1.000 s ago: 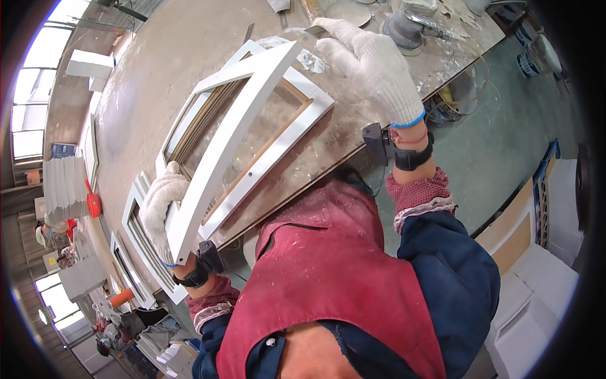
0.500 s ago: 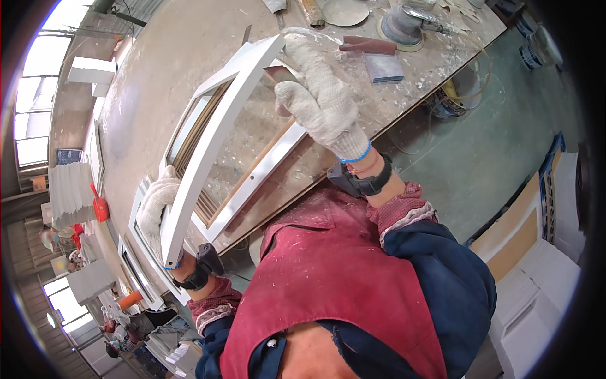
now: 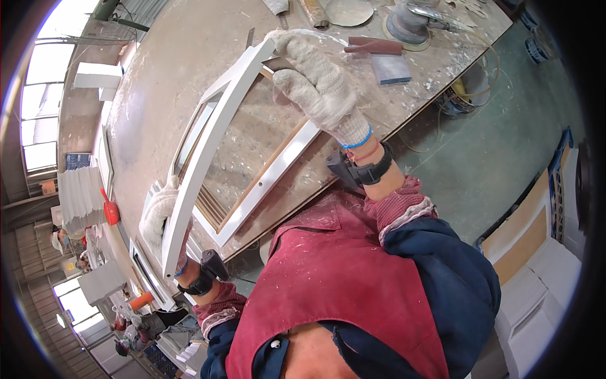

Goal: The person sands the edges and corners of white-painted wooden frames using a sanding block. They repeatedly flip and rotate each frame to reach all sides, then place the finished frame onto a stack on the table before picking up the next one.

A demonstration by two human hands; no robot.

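Note:
A white rectangular frame (image 3: 218,136) stands tilted on the workbench, one long side raised toward me and the other low near the front edge. My left hand (image 3: 161,211), in a white knit glove, is closed around the raised side near its lower left end. At the far upper end is my gloved right hand (image 3: 319,85), its fingers reaching over the frame's corner. Between its thumb and fingers is a small folded brownish piece that looks like sandpaper (image 3: 278,64), against the frame's edge. The fingertips of my left hand are partly hidden behind the frame.
The dusty workbench (image 3: 170,69) also bears a reddish-brown sandpaper roll (image 3: 374,45), a clear-topped flat block (image 3: 391,69), a round sander with hose (image 3: 407,28) and a pale disc (image 3: 349,11). A bucket (image 3: 456,100) stands under the right edge. More white frames lean at left.
The raised side of the frame has tipped slightly down and left, so more of its opening shows. My right hand has moved a little left along the frame's upper end with the sandpaper.

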